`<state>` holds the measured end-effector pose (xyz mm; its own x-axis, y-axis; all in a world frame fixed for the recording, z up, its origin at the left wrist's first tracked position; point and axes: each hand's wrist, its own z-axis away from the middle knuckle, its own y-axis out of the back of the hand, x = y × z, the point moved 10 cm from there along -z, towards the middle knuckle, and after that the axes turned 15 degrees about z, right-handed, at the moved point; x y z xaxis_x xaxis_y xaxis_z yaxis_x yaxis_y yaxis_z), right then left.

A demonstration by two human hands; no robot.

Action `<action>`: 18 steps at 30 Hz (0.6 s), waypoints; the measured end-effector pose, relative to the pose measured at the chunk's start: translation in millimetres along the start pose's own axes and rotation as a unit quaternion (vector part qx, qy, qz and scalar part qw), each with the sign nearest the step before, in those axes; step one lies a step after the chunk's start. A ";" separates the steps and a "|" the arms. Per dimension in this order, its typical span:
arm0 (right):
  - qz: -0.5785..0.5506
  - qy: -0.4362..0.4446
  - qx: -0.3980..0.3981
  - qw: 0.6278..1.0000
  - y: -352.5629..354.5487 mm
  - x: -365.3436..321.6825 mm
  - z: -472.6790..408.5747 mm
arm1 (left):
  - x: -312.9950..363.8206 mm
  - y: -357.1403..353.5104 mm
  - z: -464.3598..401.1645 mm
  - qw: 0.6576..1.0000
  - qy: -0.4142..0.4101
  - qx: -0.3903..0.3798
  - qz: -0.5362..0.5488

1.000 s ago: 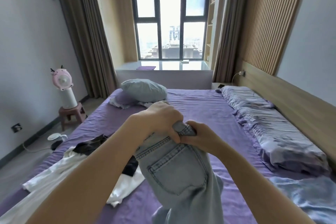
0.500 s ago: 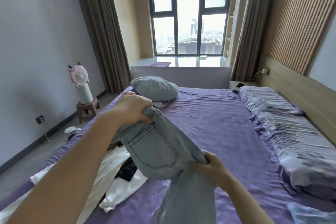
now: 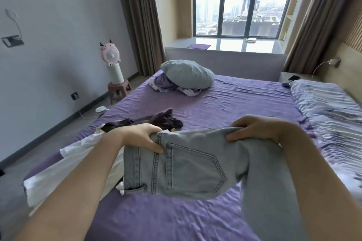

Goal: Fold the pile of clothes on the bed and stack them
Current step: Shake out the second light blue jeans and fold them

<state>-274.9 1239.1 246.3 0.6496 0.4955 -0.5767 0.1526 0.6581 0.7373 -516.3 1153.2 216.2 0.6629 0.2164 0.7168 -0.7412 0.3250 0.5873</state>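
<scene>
The left hand [image 3: 144, 136] grips the light blue jeans [image 3: 188, 164] at the side seam near the waistband, with the fingers curled over the top edge and the thumb pressed on the front of the cloth. The right hand [image 3: 258, 128] grips the same upper edge farther along, at about 3 o'clock from the left hand, also with the fingers curled round the fold and the thumb below. Between the two hands the denim is stretched nearly flat and held in the air above the bed [image 3: 225, 103]. The denim is pale and washed, with darker double stitching; one back pocket with a pointed bottom faces the camera, and a belt loop shows at the lower left corner. One leg hangs down under the right forearm toward 5 o'clock. The sheet is purple and wrinkled. A white garment [image 3: 64, 170] lies at 9 o'clock from the jeans, on the edge of the bed, and a dark purple crumpled garment [image 3: 164, 120] lies at 12 o'clock from the left hand. A grey-blue round pillow [image 3: 188, 74] rests on more clothes at the far side. Half a second ago the right hand was low, pinching the leg; now it is up at the level of the left hand, and the jeans are spread wide.
</scene>
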 end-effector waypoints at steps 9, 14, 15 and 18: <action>0.219 -0.018 0.012 0.975 -175.4 78.9 -108.4 | -120.0 -66.1 -30.0 0.990 0.109 -0.056 -0.070; 0.239 -0.089 0.080 0.964 -245.2 116.9 -156.0 | -209.7 -86.8 -63.1 0.985 0.129 -0.012 -0.111; 0.242 -0.100 0.083 0.961 -255.8 121.3 -164.5 | -226.9 -89.5 -67.6 0.985 0.135 -0.012 -0.103; 0.245 -0.096 0.079 0.961 -281.1 125.4 -190.5 | -275.2 -92.1 -79.2 0.984 0.156 -0.038 -0.071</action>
<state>-378.2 1224.2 -100.4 0.7956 0.6004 -0.0809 -0.1068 0.2704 0.9568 -622.1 1136.6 -64.9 0.7684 0.4325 0.4717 -0.6364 0.4384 0.6347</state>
